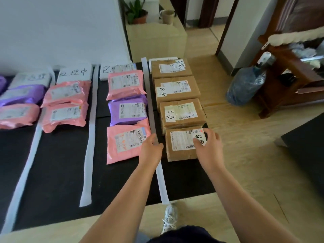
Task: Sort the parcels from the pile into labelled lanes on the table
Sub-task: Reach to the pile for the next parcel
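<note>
While the right hand (208, 146) is gripping the nearest brown box (177, 155), frontmost in the rightmost lane of the worktop (61, 172), the left hand (150, 146) is resting at its left edge, grasp impossible to tell.

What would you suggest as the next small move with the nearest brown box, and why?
Probably release it and withdraw: the nearest brown box lies in the rightmost lane, close behind three other brown boxes, with the left hand and right hand at its sides.

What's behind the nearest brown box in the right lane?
Three more brown boxes in a row. Behind the farthest box, a white lane label peeks out; its writing is covered.
</note>
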Motion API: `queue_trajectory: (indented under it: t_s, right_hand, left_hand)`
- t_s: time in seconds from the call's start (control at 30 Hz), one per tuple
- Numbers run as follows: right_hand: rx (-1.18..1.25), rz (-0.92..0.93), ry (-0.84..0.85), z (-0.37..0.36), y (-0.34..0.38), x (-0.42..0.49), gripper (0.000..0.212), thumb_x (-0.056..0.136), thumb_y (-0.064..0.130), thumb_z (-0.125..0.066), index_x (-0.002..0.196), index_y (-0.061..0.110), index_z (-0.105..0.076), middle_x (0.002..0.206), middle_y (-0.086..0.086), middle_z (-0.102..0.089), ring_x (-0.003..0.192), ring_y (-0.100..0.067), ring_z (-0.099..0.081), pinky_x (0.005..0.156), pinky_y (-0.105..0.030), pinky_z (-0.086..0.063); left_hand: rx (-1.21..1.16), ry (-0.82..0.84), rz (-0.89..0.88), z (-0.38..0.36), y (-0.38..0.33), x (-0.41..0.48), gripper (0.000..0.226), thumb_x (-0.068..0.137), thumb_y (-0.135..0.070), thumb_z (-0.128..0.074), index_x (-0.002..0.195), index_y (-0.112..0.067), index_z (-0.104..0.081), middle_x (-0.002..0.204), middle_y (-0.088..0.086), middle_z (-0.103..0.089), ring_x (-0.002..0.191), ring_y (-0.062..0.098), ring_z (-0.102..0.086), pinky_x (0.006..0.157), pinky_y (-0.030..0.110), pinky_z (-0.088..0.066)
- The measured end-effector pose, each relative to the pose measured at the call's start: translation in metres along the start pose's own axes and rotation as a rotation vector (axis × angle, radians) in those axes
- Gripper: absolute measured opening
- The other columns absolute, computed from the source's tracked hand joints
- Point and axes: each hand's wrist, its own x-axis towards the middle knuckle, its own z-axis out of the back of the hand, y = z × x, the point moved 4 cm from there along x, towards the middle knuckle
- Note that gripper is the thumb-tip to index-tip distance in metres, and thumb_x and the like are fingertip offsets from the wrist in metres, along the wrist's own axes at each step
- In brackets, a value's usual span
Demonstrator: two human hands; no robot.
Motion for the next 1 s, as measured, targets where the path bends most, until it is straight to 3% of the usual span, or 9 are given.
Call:
queue_trajectory:
  t_s: [0.1, 0.27, 0.37, 0.47, 0.57, 0.67, 0.77, 0.87, 1.0]
  right_hand:
    - [-0.101, 0.137, -0.009, -0.014, 0.033, -0.020, 0.054, 0.094, 0.032, -0.065, 0.142, 0.025, -0.043, 0.145, -0.002, -0.043, 0.132, -0.021, -0.045, 0.101, -0.046, -0.050]
    - [-0.138, 0.293, 0.072, -0.056, 0.083, -0.068, 0.051, 0.093, 0.034, -0.065, 0.140, 0.024, -0.047, 0.143, -0.001, -0.047, 0.132, -0.021, -0.046, 0.103, -0.036, -0.043]
    - [-0.162, 0.364, 0.149, -0.091, 0.113, -0.106, 0.052, 0.094, 0.035, -0.065, 0.141, 0.025, -0.046, 0.142, 0.000, -0.048, 0.131, -0.020, -0.048, 0.099, -0.029, -0.040]
    - [-0.151, 0.439, 0.220, -0.127, 0.143, -0.158, 0.050, 0.094, 0.029, -0.065, 0.140, 0.020, -0.048, 0.143, -0.005, -0.048, 0.132, -0.022, -0.046, 0.104, -0.033, -0.040]
    - [-0.125, 0.502, 0.317, -0.166, 0.168, -0.220, 0.049, 0.095, 0.028, -0.065, 0.140, 0.018, -0.049, 0.141, -0.005, -0.048, 0.130, -0.021, -0.046, 0.106, -0.033, -0.039]
    - [-0.124, 0.588, 0.377, -0.206, 0.191, -0.281, 0.051, 0.095, 0.030, -0.065, 0.141, 0.018, -0.049, 0.141, -0.003, -0.048, 0.132, -0.019, -0.045, 0.108, -0.032, -0.037]
    - [-0.112, 0.632, 0.411, -0.243, 0.210, -0.336, 0.051, 0.095, 0.031, -0.064, 0.142, 0.021, -0.048, 0.142, 0.000, -0.047, 0.134, -0.017, -0.043, 0.110, -0.033, -0.038]
    - [-0.090, 0.658, 0.460, -0.273, 0.227, -0.382, 0.051, 0.095, 0.033, -0.064, 0.143, 0.023, -0.047, 0.144, 0.002, -0.045, 0.135, -0.017, -0.042, 0.111, -0.038, -0.040]
    - [-0.082, 0.704, 0.509, -0.306, 0.258, -0.422, 0.052, 0.095, 0.035, -0.064, 0.142, 0.023, -0.048, 0.144, 0.003, -0.045, 0.135, -0.016, -0.041, 0.111, -0.038, -0.040]
  left_hand:
    - [-0.018, -0.083, -0.001, 0.030, 0.004, -0.011, 0.048, 0.099, -0.015, -0.053, 0.145, -0.022, -0.043, 0.128, -0.002, -0.053, 0.087, 0.008, -0.056, 0.066, 0.017, -0.043]
    - [-0.015, -0.219, -0.019, 0.104, 0.030, -0.034, 0.047, 0.099, -0.016, -0.052, 0.144, -0.028, -0.045, 0.133, -0.010, -0.051, 0.089, 0.005, -0.054, 0.062, 0.015, -0.043]
    - [0.002, -0.306, 0.012, 0.163, 0.061, -0.055, 0.051, 0.097, -0.018, -0.055, 0.145, -0.029, -0.045, 0.147, -0.003, -0.048, 0.099, 0.012, -0.064, 0.073, 0.023, -0.053]
    - [-0.032, -0.386, 0.037, 0.223, 0.105, -0.086, 0.049, 0.098, -0.019, -0.056, 0.145, -0.028, -0.046, 0.144, 0.000, -0.050, 0.096, 0.013, -0.065, 0.066, 0.019, -0.046]
    - [-0.066, -0.464, 0.048, 0.282, 0.154, -0.122, 0.045, 0.099, -0.022, -0.055, 0.143, -0.027, -0.048, 0.141, 0.001, -0.053, 0.084, 0.005, -0.060, 0.059, 0.014, -0.039]
    - [-0.096, -0.534, 0.072, 0.337, 0.201, -0.156, 0.043, 0.098, -0.022, -0.055, 0.141, -0.026, -0.052, 0.135, 0.001, -0.058, 0.073, 0.004, -0.059, 0.062, 0.020, -0.046]
    - [-0.100, -0.560, 0.054, 0.384, 0.240, -0.187, 0.043, 0.097, -0.019, -0.056, 0.140, -0.022, -0.053, 0.137, -0.003, -0.056, 0.087, 0.003, -0.059, 0.070, 0.013, -0.045]
    - [-0.093, -0.577, 0.070, 0.427, 0.272, -0.212, 0.043, 0.098, -0.020, -0.056, 0.141, -0.021, -0.052, 0.141, 0.000, -0.054, 0.117, 0.013, -0.057, 0.091, 0.022, -0.041]
    - [-0.104, -0.621, 0.094, 0.477, 0.301, -0.233, 0.042, 0.099, -0.023, -0.054, 0.142, -0.024, -0.051, 0.142, 0.000, -0.053, 0.121, 0.016, -0.055, 0.091, 0.024, -0.040]
